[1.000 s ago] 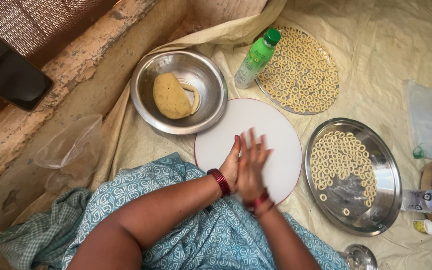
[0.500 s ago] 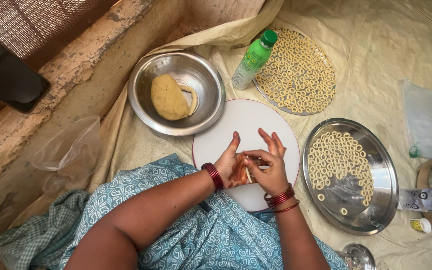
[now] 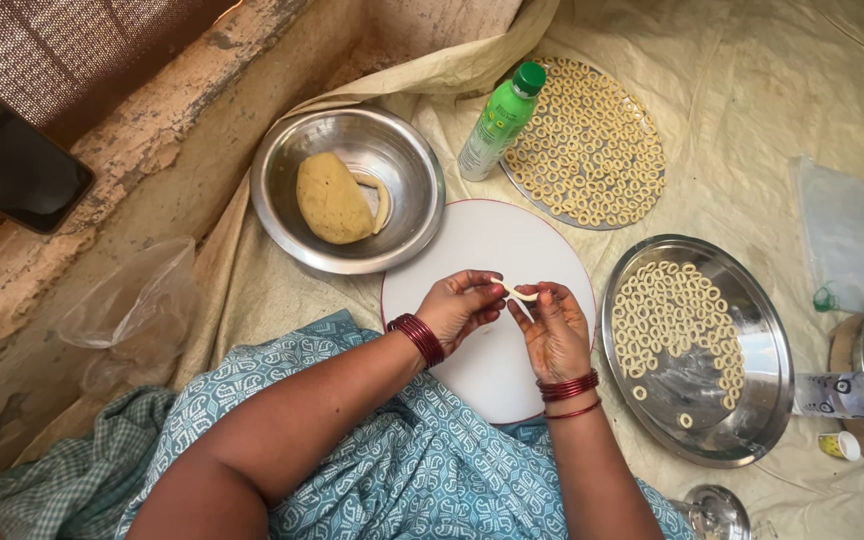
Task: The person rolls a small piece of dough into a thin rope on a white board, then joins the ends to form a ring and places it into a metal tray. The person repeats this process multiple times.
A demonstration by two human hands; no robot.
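Nearest, at 6 o'clock, teal patterned cloth [image 3: 432,480] over the lap; just above, left hand [image 3: 460,308] and right hand [image 3: 555,330], each grip pinching one end of a thin dough strip [image 3: 519,294], held over the white round board [image 3: 492,300]; at 3 o'clock, steel tray [image 3: 752,420] about half covered with finished dough rings [image 3: 667,315]; at 11 o'clock, steel bowl [image 3: 282,170] with a sizeable dough lump [image 3: 330,198] left to shape; farthest, at 1 o'clock, flat plate [image 3: 582,222] fully covered, green bottle [image 3: 498,122] beside it; seemingly well past halfway.
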